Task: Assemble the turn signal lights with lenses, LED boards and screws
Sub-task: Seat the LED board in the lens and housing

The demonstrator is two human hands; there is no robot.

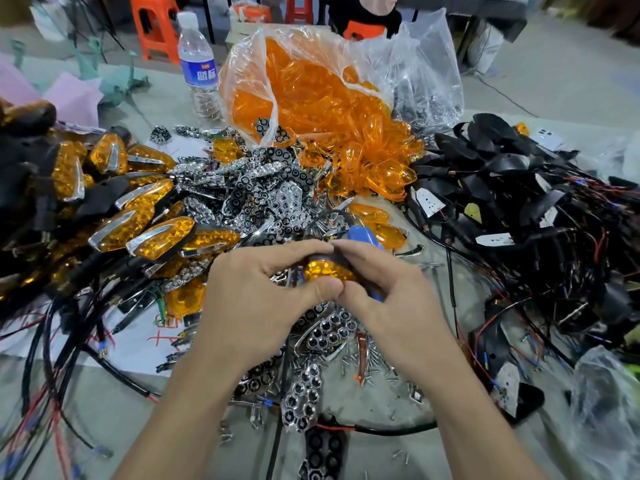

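Head view shows the left hand (263, 292) and right hand (391, 289) pinching one turn signal light (330, 258) between them, above loose screws (374, 365). Uneven finger pressure could seat its amber lens (325, 271) crooked, or let the light slip into the clutter.

- One water bottle (198, 64) stood just left of the lens bag (415, 64).
- One lens bag held amber lenses (322, 109) past counting.
- Two hands, the left hand (263, 299) and the right hand (391, 292), gripped one turn signal light (327, 270) in front of the bag.
- At least three orange stools (156, 29) stood behind the bag.
- Finished lights (114, 233) lay left of the bag and black housings (502, 161) right of it, both in heaps too many to count.
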